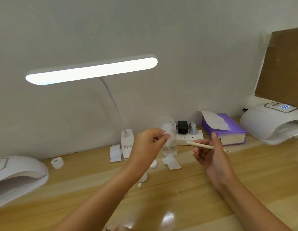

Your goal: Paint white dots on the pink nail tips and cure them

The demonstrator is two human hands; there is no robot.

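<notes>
I am holding both hands up above the wooden surface (pixel 186 189), just in front of a clear glass bottle (pixel 170 147) that is standing near the wall. My left hand (pixel 148 144) is pinching a small white wipe (pixel 167 135) between the thumb and the curled fingertips, with the wipe bunching out past them. My right hand (pixel 210 152) is gripping a beige dotting tool (pixel 201 145): the fingers are curling round its handle from below and the thumb is sticking up behind it. The tool is lying roughly level across the hand, with a thin metal tip showing at each end; the tip on the left is pointing toward the wipe and is sitting near it but apart from it. One white curing lamp (pixel 16 172) is sitting at the left edge of the surface, and a second curing lamp (pixel 269 120), with its display glowing, is sitting at the far right under a leaning brown board (pixel 281 64). A desk lamp (pixel 91 70) is shining over the middle. A small white jar (pixel 57 163) is standing beside the left curing lamp, and a crumpled white pad (pixel 171 161) is lying below the bottle. A power strip (pixel 190 137) and a purple tissue box (pixel 228 130) are sitting along the wall behind my right hand.
</notes>
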